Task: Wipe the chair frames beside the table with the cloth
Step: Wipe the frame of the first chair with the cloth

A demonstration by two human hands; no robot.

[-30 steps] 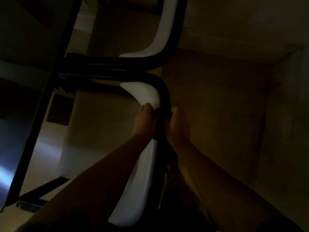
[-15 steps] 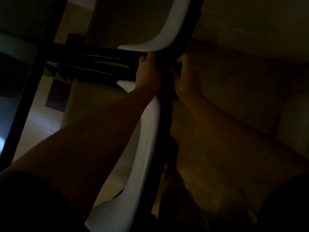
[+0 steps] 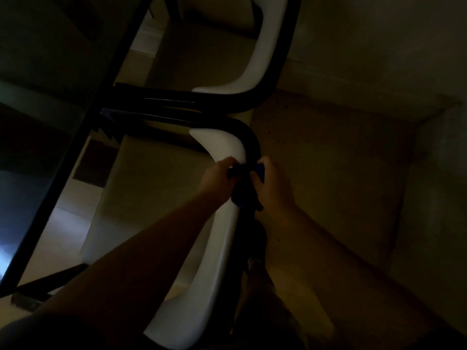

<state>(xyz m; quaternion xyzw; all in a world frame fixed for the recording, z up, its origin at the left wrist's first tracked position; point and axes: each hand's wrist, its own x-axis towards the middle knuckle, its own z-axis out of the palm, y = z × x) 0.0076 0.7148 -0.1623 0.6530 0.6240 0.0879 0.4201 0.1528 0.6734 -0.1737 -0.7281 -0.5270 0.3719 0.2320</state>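
Both hands [image 3: 242, 181] wrap dark cloth [image 3: 242, 192] around curved frame [image 3: 252, 145].

I'm seeing the near chair's frame [image 3: 252, 145] looking like dark tubing with a smooth, faintly shiny skin, and its white shell [image 3: 222, 150] reading as smooth moulded plastic with a soft sheen. The cloth [image 3: 243, 195] bunched around the tube is looking soft, matt and dark blue. The surface [image 3: 30, 198] at left is reflecting light like something glossy. The floor [image 3: 328, 173] is appearing dull and speckled.
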